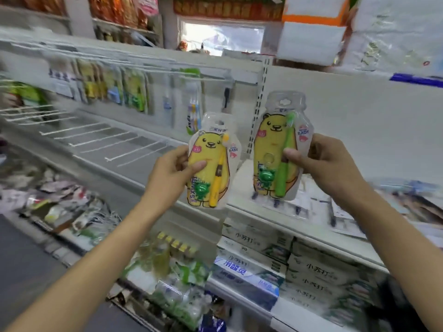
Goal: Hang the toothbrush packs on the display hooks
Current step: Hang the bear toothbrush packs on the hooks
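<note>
Before a white shop display wall, a person holds up 2 children's toothbrush packs, 1 in each hand. At lower left, the left hand point(171, 172) grips a clear plastic blister pack with a yellow bear card and a yellow toothbrush point(211, 161), thumb pressed on the front, fingers curled behind its left edge. At right, the right hand point(321, 161) pinches a matching bear pack with a green toothbrush point(279, 149), thumb across the brush handle, fingers wrapped behind its right edge. Both packs stand upright, just beside each other without touching, the green one held higher; neither is on a hook. Each carries a small green frog-shaped toy near the bottom.

Below the arms, stacked white and green toothpaste cartons point(318, 274) fill a lower shelf, with loose packets point(72, 212) heaped to the left. Behind the packs, a row of bare white wire display hooks point(107, 140) juts from the wall at left. Higher up, another rail point(148, 68) carries blurred hanging toothbrush packs point(134, 89). Farthest back, a bright doorway point(223, 37) shows above the wall.
</note>
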`<state>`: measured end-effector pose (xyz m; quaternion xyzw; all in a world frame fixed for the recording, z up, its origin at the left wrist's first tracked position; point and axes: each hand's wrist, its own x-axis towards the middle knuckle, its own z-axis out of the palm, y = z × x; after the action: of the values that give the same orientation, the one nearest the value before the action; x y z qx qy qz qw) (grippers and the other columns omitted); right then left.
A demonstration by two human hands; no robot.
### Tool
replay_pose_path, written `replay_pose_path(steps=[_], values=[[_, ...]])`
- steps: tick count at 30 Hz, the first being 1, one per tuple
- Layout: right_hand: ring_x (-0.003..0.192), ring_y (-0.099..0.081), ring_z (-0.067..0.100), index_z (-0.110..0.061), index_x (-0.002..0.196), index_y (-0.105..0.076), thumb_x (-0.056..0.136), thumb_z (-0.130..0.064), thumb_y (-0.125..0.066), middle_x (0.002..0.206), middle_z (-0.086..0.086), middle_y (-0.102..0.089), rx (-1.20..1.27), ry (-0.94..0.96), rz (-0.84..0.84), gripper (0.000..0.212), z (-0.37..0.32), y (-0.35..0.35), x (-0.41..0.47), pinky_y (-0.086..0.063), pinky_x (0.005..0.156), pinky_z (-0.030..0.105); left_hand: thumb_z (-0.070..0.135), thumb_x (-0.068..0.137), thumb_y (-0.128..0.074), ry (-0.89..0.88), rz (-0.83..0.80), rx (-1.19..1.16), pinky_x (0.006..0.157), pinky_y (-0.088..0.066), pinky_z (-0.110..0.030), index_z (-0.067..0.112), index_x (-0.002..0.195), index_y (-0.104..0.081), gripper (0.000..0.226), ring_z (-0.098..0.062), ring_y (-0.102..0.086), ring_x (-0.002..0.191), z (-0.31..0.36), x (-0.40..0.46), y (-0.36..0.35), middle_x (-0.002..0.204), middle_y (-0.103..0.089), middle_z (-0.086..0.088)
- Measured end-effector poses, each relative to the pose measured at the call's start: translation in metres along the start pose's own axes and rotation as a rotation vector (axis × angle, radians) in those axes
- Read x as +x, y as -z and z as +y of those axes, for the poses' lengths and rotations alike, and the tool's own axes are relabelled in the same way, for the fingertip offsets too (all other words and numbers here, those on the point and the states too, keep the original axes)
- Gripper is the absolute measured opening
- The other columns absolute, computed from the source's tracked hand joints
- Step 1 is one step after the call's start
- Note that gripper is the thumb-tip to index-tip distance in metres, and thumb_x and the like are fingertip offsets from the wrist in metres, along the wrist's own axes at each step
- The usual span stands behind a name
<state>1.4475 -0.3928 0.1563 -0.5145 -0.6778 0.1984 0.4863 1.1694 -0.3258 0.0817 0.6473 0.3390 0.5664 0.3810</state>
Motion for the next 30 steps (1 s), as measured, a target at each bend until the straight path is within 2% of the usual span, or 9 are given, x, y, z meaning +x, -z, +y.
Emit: replay_pose_path(steps=[4,7,11,13,18,21,26,28,30], values=[[0.093,-0.074,0.014,-0.015,0.105,-0.073,0.091,-0.023,-0.069,0.098,-0.003,-0.078,0.031,0.018,-0.069,0.017,-0.023,-0.095,0.016,-0.059,0.090,0.045,0.010,0.090,-0.069,0.022,0.075,0.053,0.077,-0.057,-0.031,0.018,0.107,-0.069,0.019,-0.017,-0.073,0.092,-0.007,-0.014,0.099,0.097,-0.077,0.002],[0.090,-0.074,0.008,-0.019,0.100,-0.073,0.091,-0.021,-0.070,0.095,-0.008,-0.078,0.080,0.033,-0.117,0.010,-0.043,-0.168,0.025,-0.060,0.087,0.034,0.009,0.091,-0.068,0.016,0.110,0.092,0.073,-0.058,-0.029,0.019,0.106,-0.069,0.019,-0.018,-0.073,0.091,-0.009,-0.027,0.169,0.098,-0.077,0.003],[0.076,-0.068,-0.005,-0.027,0.091,-0.071,0.092,-0.022,-0.069,0.082,-0.018,-0.076,0.089,0.079,-0.184,0.006,-0.067,-0.253,0.038,-0.052,0.070,0.016,0.007,0.091,-0.068,0.031,0.165,0.143,0.085,-0.059,-0.038,0.018,0.108,-0.070,0.020,-0.024,-0.072,0.097,-0.014,-0.043,0.247,0.104,-0.076,-0.001],[0.074,-0.068,-0.004,-0.027,0.090,-0.070,0.093,-0.022,-0.068,0.080,-0.018,-0.075,0.102,0.084,-0.210,0.006,-0.079,-0.291,0.045,-0.051,0.067,0.015,0.010,0.091,-0.069,0.033,0.193,0.165,0.086,-0.059,-0.040,0.020,0.109,-0.070,0.021,-0.026,-0.072,0.097,-0.014,-0.048,0.280,0.105,-0.076,-0.002],[0.085,-0.073,0.016,-0.027,0.091,-0.072,0.093,-0.021,-0.069,0.089,-0.008,-0.078,0.165,0.087,-0.265,0.007,-0.097,-0.368,0.064,-0.057,0.076,0.039,0.012,0.092,-0.068,0.056,0.261,0.197,0.084,-0.058,-0.027,0.017,0.109,-0.070,0.018,-0.013,-0.071,0.098,-0.021,-0.054,0.345,0.104,-0.076,0.005],[0.087,-0.074,0.013,-0.029,0.092,-0.072,0.092,-0.019,-0.069,0.090,-0.007,-0.078,0.218,0.080,-0.281,0.011,-0.100,-0.404,0.079,-0.058,0.076,0.031,0.012,0.092,-0.068,0.058,0.291,0.209,0.082,-0.057,-0.024,0.016,0.110,-0.070,0.018,-0.012,-0.071,0.098,-0.032,-0.050,0.374,0.104,-0.076,0.006],[0.078,-0.070,0.001,-0.022,0.094,-0.073,0.091,-0.013,-0.070,0.089,-0.007,-0.077,0.289,0.062,-0.259,0.010,-0.098,-0.450,0.114,-0.051,0.065,0.013,0.011,0.092,-0.068,0.071,0.300,0.202,0.083,-0.058,-0.027,0.019,0.106,-0.070,0.017,-0.014,-0.072,0.097,-0.059,-0.027,0.412,0.103,-0.076,0.006],[0.080,-0.072,0.003,-0.020,0.097,-0.073,0.090,-0.012,-0.071,0.090,-0.006,-0.078,0.299,0.056,-0.239,0.011,-0.094,-0.466,0.131,-0.052,0.066,0.013,0.013,0.091,-0.068,0.067,0.286,0.208,0.082,-0.058,-0.026,0.021,0.106,-0.070,0.017,-0.013,-0.072,0.097,-0.070,-0.010,0.426,0.103,-0.077,0.007],[0.086,-0.073,0.010,-0.020,0.100,-0.073,0.088,-0.012,-0.073,0.092,-0.004,-0.078,0.305,0.045,-0.214,0.014,-0.088,-0.481,0.149,-0.057,0.073,0.021,0.013,0.091,-0.068,0.075,0.284,0.204,0.073,-0.056,-0.019,0.021,0.106,-0.070,0.017,-0.010,-0.072,0.095,-0.082,0.011,0.440,0.101,-0.077,0.008]])
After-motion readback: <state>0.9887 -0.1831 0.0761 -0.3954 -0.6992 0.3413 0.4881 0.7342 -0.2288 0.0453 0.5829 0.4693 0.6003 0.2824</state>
